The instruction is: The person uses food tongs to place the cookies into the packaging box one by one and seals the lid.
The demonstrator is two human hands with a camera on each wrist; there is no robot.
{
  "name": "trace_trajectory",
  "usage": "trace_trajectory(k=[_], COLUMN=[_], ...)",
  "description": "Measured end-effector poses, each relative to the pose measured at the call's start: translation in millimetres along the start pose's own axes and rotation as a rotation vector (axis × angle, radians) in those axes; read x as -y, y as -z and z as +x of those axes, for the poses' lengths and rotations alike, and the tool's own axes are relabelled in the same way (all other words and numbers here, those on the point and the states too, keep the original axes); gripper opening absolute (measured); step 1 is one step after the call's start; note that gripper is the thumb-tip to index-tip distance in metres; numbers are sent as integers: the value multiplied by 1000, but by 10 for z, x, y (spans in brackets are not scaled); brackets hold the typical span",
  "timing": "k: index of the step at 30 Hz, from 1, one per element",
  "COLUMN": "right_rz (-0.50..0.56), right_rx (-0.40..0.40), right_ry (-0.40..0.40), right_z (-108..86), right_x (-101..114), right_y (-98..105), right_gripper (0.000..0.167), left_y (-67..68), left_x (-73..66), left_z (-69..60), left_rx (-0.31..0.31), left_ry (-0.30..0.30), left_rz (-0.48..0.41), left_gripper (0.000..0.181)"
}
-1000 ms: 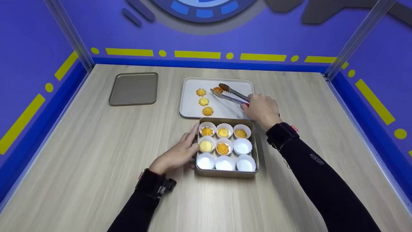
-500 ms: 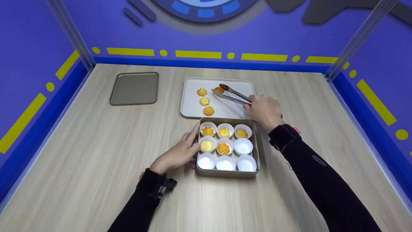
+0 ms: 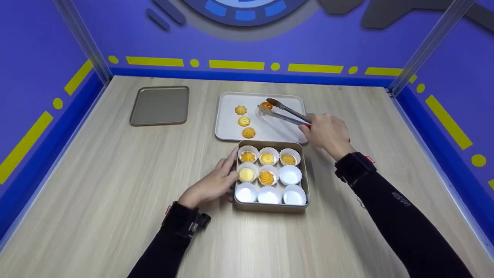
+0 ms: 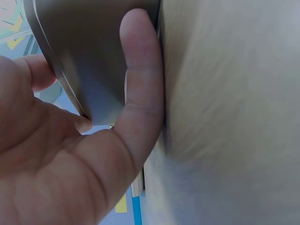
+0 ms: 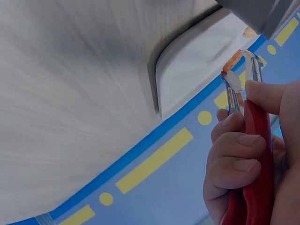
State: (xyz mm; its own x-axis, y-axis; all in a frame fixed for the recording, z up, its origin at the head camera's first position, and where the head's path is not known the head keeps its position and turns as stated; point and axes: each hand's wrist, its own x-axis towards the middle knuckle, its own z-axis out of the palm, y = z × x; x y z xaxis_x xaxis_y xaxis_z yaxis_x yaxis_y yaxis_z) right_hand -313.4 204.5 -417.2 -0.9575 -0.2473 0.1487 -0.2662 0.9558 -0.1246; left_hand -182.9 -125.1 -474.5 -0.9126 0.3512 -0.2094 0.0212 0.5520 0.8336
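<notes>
My right hand (image 3: 326, 132) grips metal tongs (image 3: 288, 116) with red handles (image 5: 258, 164). Between the tong tips is an orange cookie (image 3: 266, 105), over the right half of the white tray (image 3: 285, 133); the right wrist view shows it pinched there. Three piped cookies lie in a column on the tray, the nearest a swirled cookie (image 3: 249, 133). My left hand (image 3: 212, 183) rests against the left side of a metal tin (image 3: 270, 207), one finger extended low along its wall (image 4: 143, 79). White paper cups (image 3: 290, 175) line the tin; several hold cookies, the others show bare bottoms.
A flat brown-grey lid or tray (image 3: 160, 106) lies at the back left of the wooden table (image 3: 154, 166). The tin stands just in front of the white tray. Blue-purple walls (image 3: 239, 50) border the table at the back and both sides.
The right hand and tongs have shifted slightly to the right, and the orange cookie has moved with the tong tips, up and right in the view. The left hand and tin stay put.
</notes>
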Motion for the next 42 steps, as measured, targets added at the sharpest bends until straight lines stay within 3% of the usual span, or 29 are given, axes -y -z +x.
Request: trace_trajectory(k=[6, 14, 25, 34, 42], right_rz=[-17, -38, -43, -162, -252], right_rx=[-30, -60, -86, 51, 164], right_ry=[45, 137, 325, 372, 382], right_z=[-209, -701, -1283, -1478, -1495], right_x=[-114, -299, -507, -517, -328], right_y=[197, 556, 838, 1112, 1283], right_gripper=[29, 25, 21, 30, 30], left_y=[4, 16, -2, 9, 3], left_x=[4, 2, 22, -13, -3], left_z=[-4, 1, 10, 0, -2], left_rx=[-2, -7, -2, -6, -11], left_ry=[-11, -8, 10, 0, -3], left_rz=[14, 24, -8, 28, 15], left_gripper=[81, 82, 82, 81, 82])
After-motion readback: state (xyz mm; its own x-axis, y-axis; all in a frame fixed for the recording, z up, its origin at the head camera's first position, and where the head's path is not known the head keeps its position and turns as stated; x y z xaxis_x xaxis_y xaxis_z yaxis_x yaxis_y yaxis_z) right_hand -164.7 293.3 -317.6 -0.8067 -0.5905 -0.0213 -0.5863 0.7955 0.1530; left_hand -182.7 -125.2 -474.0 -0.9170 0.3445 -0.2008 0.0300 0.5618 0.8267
